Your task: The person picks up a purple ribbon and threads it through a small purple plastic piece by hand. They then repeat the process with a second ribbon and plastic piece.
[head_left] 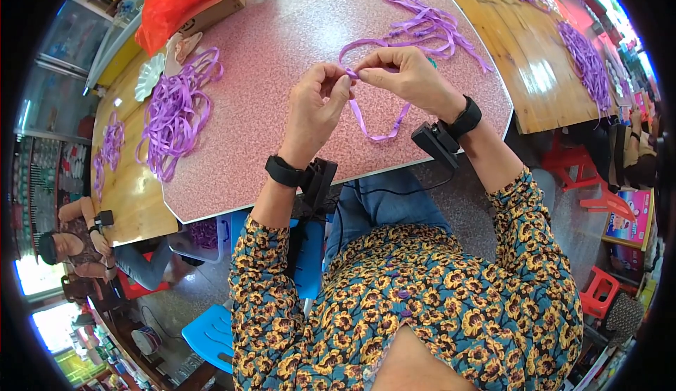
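Note:
Both my hands meet over the pink speckled table (260, 137), pinching one purple ribbon (380, 136) between them. My left hand (316, 106) closes thumb and fingertips on a small bunched spot of it. From the other side my right hand (406, 79) pinches the same spot. A loop of the ribbon hangs below the fingers onto the tabletop, and another length arcs away behind my right hand to a loose pile of purple ribbons (429, 21). Whether the bunched spot is a knot or a fastener is too small to tell.
A big heap of purple ribbons (176, 109) lies at the table's left, beside a white fluted dish (149, 77). Behind it a red plastic bag (184, 0) rests on a cardboard box (215, 14). Wooden tables with more ribbons flank both sides. A person (81, 239) sits at the left.

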Tool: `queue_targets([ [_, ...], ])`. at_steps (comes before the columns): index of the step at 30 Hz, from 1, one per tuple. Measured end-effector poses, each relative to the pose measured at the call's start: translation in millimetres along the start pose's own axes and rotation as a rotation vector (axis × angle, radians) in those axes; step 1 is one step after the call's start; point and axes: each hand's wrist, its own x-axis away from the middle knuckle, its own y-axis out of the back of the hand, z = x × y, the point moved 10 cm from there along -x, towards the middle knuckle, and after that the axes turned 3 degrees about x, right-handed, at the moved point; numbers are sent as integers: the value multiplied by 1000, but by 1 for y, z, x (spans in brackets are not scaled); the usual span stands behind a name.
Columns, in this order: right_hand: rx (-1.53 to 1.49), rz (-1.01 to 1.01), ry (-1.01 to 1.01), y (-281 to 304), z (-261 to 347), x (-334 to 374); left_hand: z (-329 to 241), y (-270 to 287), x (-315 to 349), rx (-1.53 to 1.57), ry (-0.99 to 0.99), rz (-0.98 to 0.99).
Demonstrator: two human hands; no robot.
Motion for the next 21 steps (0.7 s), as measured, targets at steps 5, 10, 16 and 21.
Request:
queue_targets([
  [5,-46,-18,-41,-1,2,3,1,-2,0,-28,33,31],
  [10,-140,-9,-79,-2,-2,4,1,-2,1,21,35,19],
  [16,-183,30,-183,-5,-3,8,0,-4,2,56,54,29],
  [21,-38,-50,16,-1,4,4,3,-3,1,89,60,19],
])
